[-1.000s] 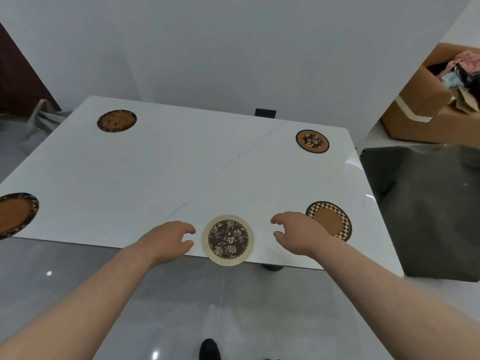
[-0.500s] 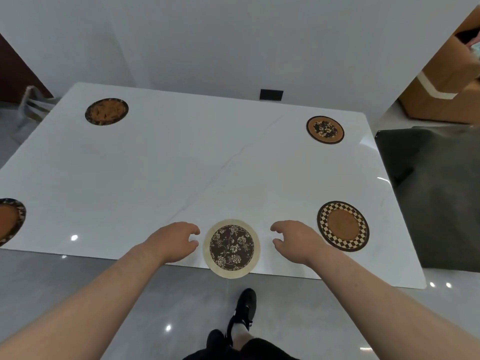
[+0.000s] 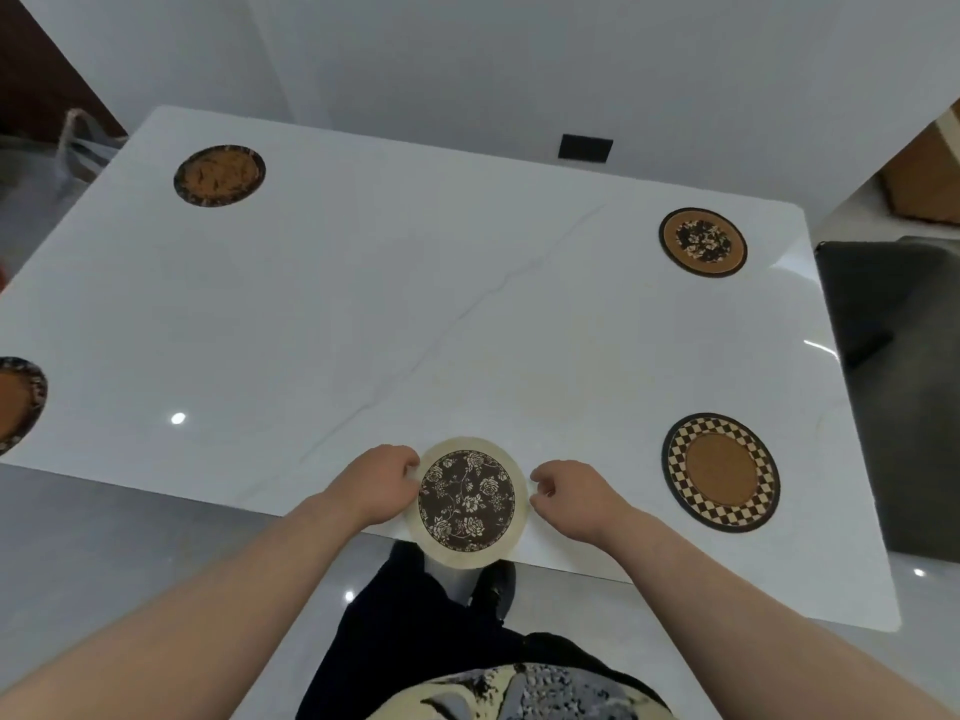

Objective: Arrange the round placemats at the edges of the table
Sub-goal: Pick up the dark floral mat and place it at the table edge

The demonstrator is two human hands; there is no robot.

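Note:
A round placemat with a cream rim and dark floral centre (image 3: 467,501) lies at the near edge of the white table (image 3: 363,304), and its near part hangs over the edge. My left hand (image 3: 376,483) grips its left rim. My right hand (image 3: 576,498) is curled just beside its right rim, and I cannot tell whether it touches. Other round placemats lie near the table's edges: a checkered one (image 3: 721,472) near right, a brown floral one (image 3: 703,242) far right, a dark-rimmed one (image 3: 219,175) far left, and one at the left edge (image 3: 15,402), partly cut off.
A dark seat (image 3: 898,356) stands close to the table's right side, with a cardboard box (image 3: 924,184) behind it. A bag (image 3: 83,148) sits on the floor past the far left corner. A black socket (image 3: 585,147) is on the wall. My legs stand at the near edge.
Both hands have closed in on the floral placemat. The left now holds its rim. The view has tilted down and moved closer to the table.

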